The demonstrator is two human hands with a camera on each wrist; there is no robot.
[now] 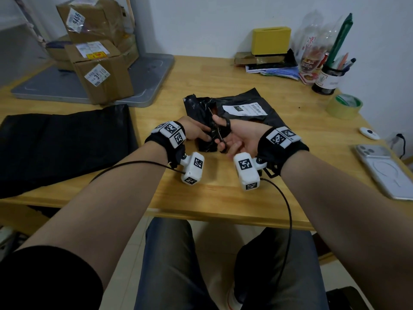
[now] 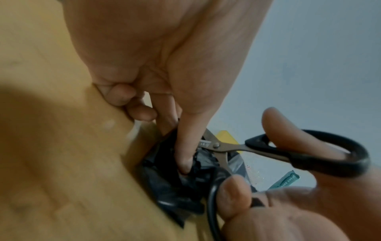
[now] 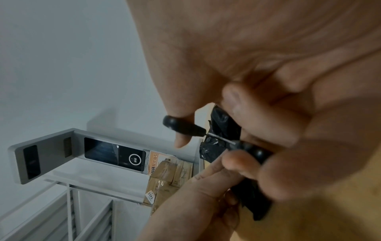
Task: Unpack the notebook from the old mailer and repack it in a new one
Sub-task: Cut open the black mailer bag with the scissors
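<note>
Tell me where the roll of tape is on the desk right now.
In the head view the roll of tape lies flat near the desk's far right edge, just in front of the pen holder and right of the old mailer.

Cardboard boxes (image 1: 98, 57) back left; tape roll (image 1: 344, 106), phone (image 1: 384, 168) right; yellow box (image 1: 270, 40) by wall.

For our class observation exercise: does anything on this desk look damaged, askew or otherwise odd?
Only the old mailer: its near end is crumpled where the left hand pinches it and the right hand works scissors into it. That fits unpacking.
</note>
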